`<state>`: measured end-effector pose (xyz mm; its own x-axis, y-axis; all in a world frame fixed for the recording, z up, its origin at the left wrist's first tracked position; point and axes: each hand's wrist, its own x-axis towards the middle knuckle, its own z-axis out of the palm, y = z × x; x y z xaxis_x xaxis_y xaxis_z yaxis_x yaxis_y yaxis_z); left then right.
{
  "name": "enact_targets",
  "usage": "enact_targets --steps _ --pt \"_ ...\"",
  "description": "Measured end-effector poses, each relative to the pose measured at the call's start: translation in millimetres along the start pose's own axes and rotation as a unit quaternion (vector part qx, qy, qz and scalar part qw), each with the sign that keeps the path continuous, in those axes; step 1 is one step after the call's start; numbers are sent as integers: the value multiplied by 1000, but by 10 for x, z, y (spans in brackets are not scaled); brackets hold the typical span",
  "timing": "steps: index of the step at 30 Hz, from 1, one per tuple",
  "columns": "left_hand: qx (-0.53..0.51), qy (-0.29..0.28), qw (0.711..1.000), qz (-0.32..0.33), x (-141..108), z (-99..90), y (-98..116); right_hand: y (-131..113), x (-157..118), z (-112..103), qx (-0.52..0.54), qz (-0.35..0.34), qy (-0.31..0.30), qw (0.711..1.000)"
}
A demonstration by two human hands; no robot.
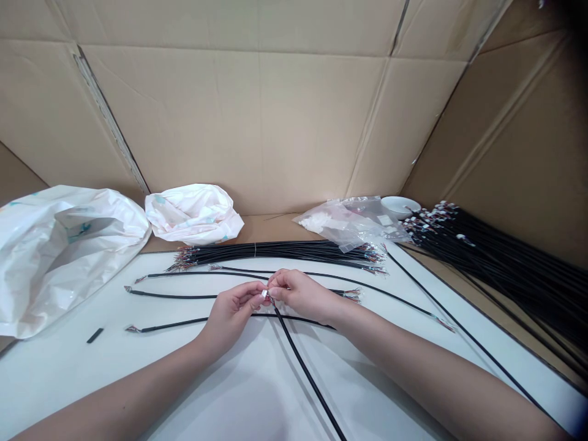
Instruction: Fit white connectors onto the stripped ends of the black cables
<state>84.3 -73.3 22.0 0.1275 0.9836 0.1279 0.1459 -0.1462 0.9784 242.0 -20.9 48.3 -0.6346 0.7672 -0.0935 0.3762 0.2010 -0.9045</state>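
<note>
My left hand (235, 308) pinches a small white connector (265, 294) between thumb and finger, near the middle of the view. Close against it, my right hand (301, 295) is closed on the thin wires at the end of a black cable (301, 361). That cable runs from my fingertips down toward the bottom edge. Fingers partly hide the wires, so I cannot tell how they sit in the connector. Behind and below my hands lie several loose black cables (177, 321) with stripped, coloured wire ends.
A tied bundle of black cables (275, 250) lies farther back. White plastic bags (73, 245) stand at left, near a short black tube (95, 335). At back right are clear bags (351, 220), a white bowl (399, 205) and a large cable pile (514, 263). Cardboard walls (257, 116) enclose the table.
</note>
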Motion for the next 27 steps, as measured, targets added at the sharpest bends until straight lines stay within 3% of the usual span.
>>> enact_targets --steps 5,8,12,17,22,27 --pt "32 -20 999 16 -11 -3 8 15 -13 -19 -3 34 -18 999" --pt "21 0 1000 11 5 -15 -24 6 -11 1 -15 23 11 1000" --pt "-4 46 999 0 43 -35 -66 6 -5 73 -54 -63 120 989" --pt "-19 60 998 4 50 -44 -88 49 -18 166 -154 -209 224 939" --pt "-36 58 998 3 18 -37 -110 101 -30 231 -249 -253 253 900" --pt "-34 55 998 -1 27 -30 -109 78 -46 243 -272 -247 242 898"
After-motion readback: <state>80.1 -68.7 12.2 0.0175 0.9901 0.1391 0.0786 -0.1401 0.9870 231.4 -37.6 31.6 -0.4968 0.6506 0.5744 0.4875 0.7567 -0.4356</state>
